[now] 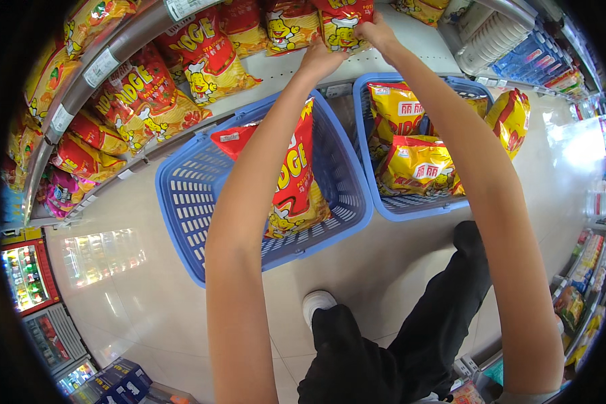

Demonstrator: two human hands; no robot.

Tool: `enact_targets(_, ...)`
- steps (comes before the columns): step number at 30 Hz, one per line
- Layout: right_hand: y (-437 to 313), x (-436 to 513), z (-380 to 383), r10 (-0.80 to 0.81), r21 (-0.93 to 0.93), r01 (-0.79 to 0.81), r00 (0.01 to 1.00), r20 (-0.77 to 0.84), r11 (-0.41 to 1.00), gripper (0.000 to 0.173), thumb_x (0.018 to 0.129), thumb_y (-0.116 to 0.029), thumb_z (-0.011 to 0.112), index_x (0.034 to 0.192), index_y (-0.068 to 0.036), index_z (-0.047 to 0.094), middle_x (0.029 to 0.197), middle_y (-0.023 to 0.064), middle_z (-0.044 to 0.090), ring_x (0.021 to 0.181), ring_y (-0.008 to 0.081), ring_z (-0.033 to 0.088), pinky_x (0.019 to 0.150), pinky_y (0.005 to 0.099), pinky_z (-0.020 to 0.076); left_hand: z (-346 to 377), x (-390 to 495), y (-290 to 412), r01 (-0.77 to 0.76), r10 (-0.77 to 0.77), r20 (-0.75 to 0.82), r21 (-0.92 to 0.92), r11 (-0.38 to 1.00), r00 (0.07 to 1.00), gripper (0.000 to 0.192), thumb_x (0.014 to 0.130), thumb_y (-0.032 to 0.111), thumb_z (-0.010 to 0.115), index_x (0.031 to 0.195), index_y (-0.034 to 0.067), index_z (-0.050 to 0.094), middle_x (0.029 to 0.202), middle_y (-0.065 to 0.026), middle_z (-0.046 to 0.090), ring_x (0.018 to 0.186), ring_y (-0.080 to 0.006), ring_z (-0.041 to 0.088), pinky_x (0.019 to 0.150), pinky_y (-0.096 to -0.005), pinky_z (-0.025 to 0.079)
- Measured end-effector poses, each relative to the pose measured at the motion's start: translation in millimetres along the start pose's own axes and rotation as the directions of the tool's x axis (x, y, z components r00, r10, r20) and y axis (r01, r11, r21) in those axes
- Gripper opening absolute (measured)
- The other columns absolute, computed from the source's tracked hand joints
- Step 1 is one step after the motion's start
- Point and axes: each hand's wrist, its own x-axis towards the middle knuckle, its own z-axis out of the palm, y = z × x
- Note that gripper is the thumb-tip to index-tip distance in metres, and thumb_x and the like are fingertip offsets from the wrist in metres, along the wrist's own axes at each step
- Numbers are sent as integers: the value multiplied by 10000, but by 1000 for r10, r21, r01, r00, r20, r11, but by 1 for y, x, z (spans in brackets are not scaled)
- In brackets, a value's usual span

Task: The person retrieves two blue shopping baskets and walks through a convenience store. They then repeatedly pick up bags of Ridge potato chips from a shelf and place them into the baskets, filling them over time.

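Observation:
At the top of the head view, my right hand (376,33) grips the right side of a red and yellow bag of potato chips (344,30) on the shelf. My left hand (323,59) is at the same bag's lower left edge; its fingertips are partly hidden. Below stand two blue plastic shopping baskets. The left basket (182,189) holds red and yellow chip bags (295,177), partly behind my left forearm. In the right basket (409,213) lie several yellow chip bags (416,161), and one more yellow bag (509,121) is at its right rim.
More chip bags (209,60) line the curved shelf to the left. White stacked containers (490,43) and blue bottled packs (530,58) stand at the upper right. The baskets rest on the tiled floor (278,298) before my feet. Another stocked shelf (581,283) borders the lower right.

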Motion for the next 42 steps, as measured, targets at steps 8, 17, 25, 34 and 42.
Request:
enact_targets(8,-25,-46,-34,37,-49,-27,975,220,998,530,656,-180,606,1150,8,575,1051,131,623,1072,246,538,940,331,374,-10,-2,9,210,-166,133,-488,847,977,773,743,414,665,1338,67,316,1305,-152,424,1208,-279,411,1010,-455,305)
enact_targets(17,-38,-62,-27,71,57,-80,986,150,995,429,686,-175,626,1065,-3,524,965,146,622,1029,225,543,917,321,374,-23,7,39,203,-190,72,-297,933,979,614,752,378,657,1237,61,454,1276,-140,461,1194,-223,420,952,-412,362)
enact_targets(25,-35,-63,-17,-139,123,115,967,213,986,934,653,-395,790,1339,7,299,1238,181,503,1122,248,514,954,326,397,-23,-2,22,44,-17,95,-294,955,995,709,669,118,590,1339,55,369,1292,-161,468,1217,-262,415,980,-378,342)
enact_targets(34,-72,-54,-15,-233,47,232,972,29,972,635,654,-532,734,1068,-61,633,998,126,665,939,223,634,829,335,485,-66,-8,9,-185,95,-268,-334,924,959,478,809,239,630,1234,50,523,1055,-90,624,917,-160,581,842,-275,424)
enact_targets(42,-91,-60,-38,-209,192,192,975,73,962,699,698,-586,671,1064,7,614,1011,144,649,944,209,628,848,312,475,-117,-46,24,-78,-15,-177,-505,860,984,787,824,537,557,1359,5,329,1238,-175,527,1203,-220,448,988,-399,339)
